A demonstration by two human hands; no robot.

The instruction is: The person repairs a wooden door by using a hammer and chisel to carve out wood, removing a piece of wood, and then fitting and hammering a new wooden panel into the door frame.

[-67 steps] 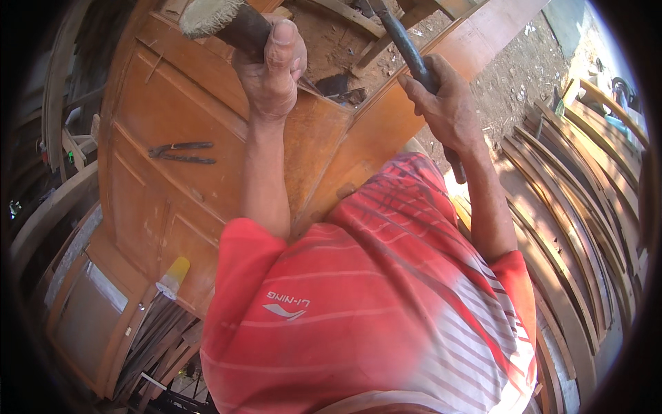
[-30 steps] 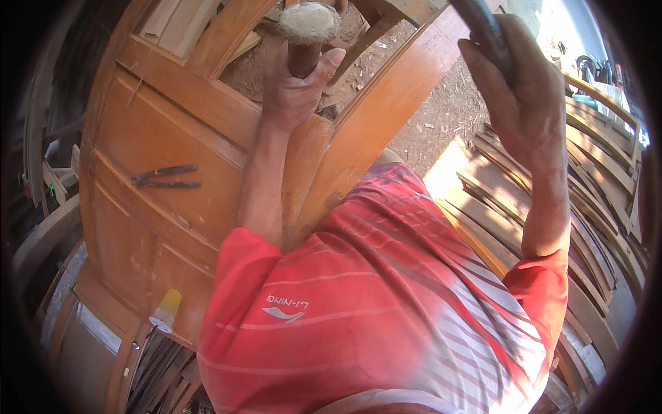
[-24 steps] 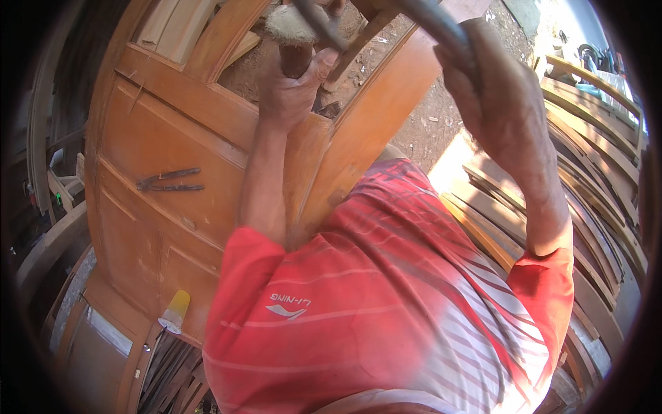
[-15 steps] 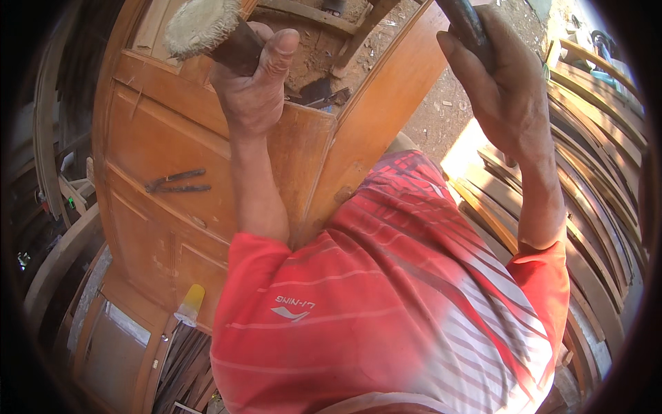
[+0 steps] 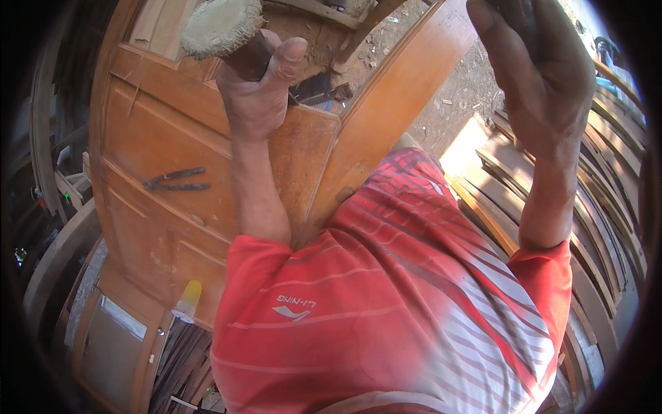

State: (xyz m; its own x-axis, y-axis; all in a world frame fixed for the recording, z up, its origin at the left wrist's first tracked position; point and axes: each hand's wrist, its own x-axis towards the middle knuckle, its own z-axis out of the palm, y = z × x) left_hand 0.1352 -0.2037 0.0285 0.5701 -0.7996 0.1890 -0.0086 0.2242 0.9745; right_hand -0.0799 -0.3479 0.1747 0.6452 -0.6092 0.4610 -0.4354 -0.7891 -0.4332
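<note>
My left hand (image 5: 256, 103) is wrapped round the dark handle of a chisel (image 5: 224, 31), its thumb up along the side. The handle's pale, round end is battered into frayed fibres; the blade is hidden behind the hand. Higher at the right, my right hand (image 5: 541, 79) is closed on a dark tool handle (image 5: 522, 19), whose far end is out of view. Beneath my left arm is a brown panelled wooden door (image 5: 172, 145). A pair of dark pincers (image 5: 176, 180) lies on it, left of my forearm.
A yellow and whitish cylinder (image 5: 187, 301) sits near the door's lower edge. A long varnished board (image 5: 393, 96) slants away at the centre. Stacked planks (image 5: 607, 228) fill the right side. A wooden stool-like frame (image 5: 365, 27) stands on the littered ground beyond.
My right hand has moved up and to the right with its tool. The left hand and chisel have shifted slightly right; the pincers have stayed in place.
</note>
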